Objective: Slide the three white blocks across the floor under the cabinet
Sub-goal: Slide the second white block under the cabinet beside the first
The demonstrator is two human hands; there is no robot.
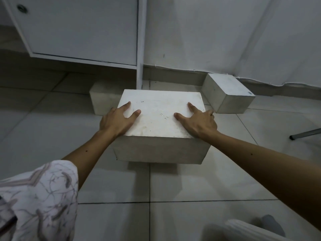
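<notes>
A large white block (pixel 156 119) marked "11-2" stands on the tiled floor in the middle of the view. My left hand (pixel 116 121) grips its left top edge and my right hand (pixel 199 121) grips its right top edge, thumbs on the top face. A second white block (pixel 102 100) sits behind it to the left, partly beneath the white cabinet (pixel 83 30) and partly hidden. A third white block (pixel 227 93) lies at the back right against the wall. The cabinet's leg (pixel 139 73) stands just behind the held block.
A white wall (pixel 225 32) runs along the back right with a thin cable along its base. A dark metal leg (pixel 305 133) juts in at the right edge. My patterned sleeve (pixel 38 197) and knee fill the lower corners. Open tiled floor (pixel 52 136) lies to the left.
</notes>
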